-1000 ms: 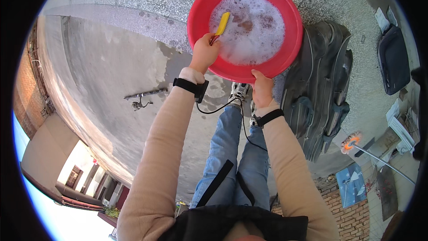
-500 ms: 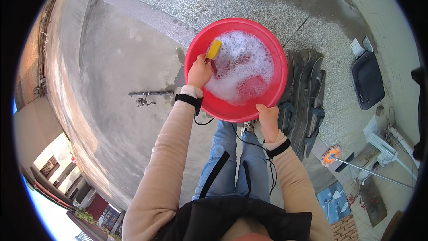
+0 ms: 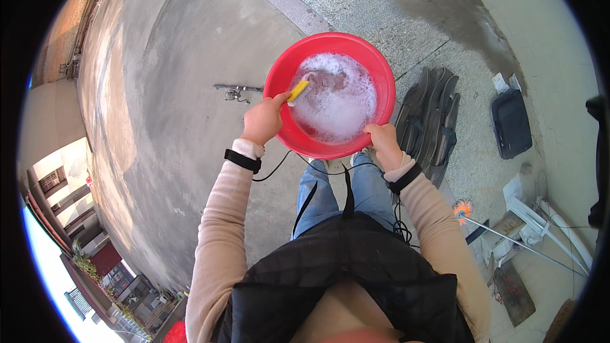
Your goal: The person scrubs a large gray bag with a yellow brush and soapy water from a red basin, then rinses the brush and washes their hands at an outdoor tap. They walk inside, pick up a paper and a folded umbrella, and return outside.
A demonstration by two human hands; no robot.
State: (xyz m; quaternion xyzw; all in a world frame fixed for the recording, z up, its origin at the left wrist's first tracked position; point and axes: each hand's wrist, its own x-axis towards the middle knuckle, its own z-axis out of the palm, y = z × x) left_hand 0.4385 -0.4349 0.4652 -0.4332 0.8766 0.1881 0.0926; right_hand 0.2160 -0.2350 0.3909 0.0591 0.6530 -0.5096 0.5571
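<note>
A round red basin of foamy water is in front of me, above my feet. My right hand is closed on its near right rim, thumb over the edge. At the left rim my left hand holds a yellow scrub brush, whose pale bristles show along one side. The brush reaches over the inner wall to the foam's edge. Whether the left hand also grips the rim, I cannot tell. Darker water shows through a gap in the suds at the far side.
A fishing rod with a reel lies on the concrete left of the basin. Long dark bags lie to the right, with a black case farther off. A mop with an orange head is at the lower right. A black cable hangs below the basin.
The brush has gone lower along the basin's left side, and the left hand has shifted outward over the rim. The view has shifted, and the foam has swirled, baring water at the far side.
</note>
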